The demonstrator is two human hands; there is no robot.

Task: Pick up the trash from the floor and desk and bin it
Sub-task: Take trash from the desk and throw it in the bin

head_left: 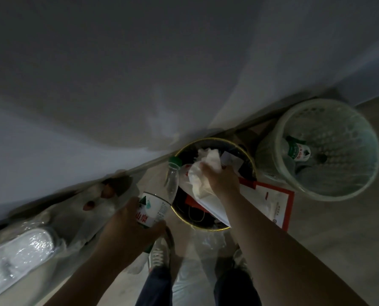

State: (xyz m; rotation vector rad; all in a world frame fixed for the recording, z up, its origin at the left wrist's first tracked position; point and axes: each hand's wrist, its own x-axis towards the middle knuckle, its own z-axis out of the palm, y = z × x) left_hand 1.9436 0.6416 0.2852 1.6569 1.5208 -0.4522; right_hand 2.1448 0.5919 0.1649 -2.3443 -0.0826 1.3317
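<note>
My left hand (129, 226) grips a clear plastic water bottle (162, 195) with a green cap and a red-and-white label, its neck pointing up toward the wall. My right hand (220, 180) holds crumpled white tissue paper (206, 164) over the dark round bin (249, 160) with a gold rim. That bin holds a white paper bag and other paper scraps. A pale mesh bin (369, 138) stands to the right, with a green-labelled bottle (297, 150) lying inside.
A grey wall fills the upper view, meeting the floor along a skirting line. Clear plastic bags (38, 239) with white items lie at the left by the wall. A red-edged paper bag (272, 202) lies beside the dark bin. My shoes (160, 252) stand just below it.
</note>
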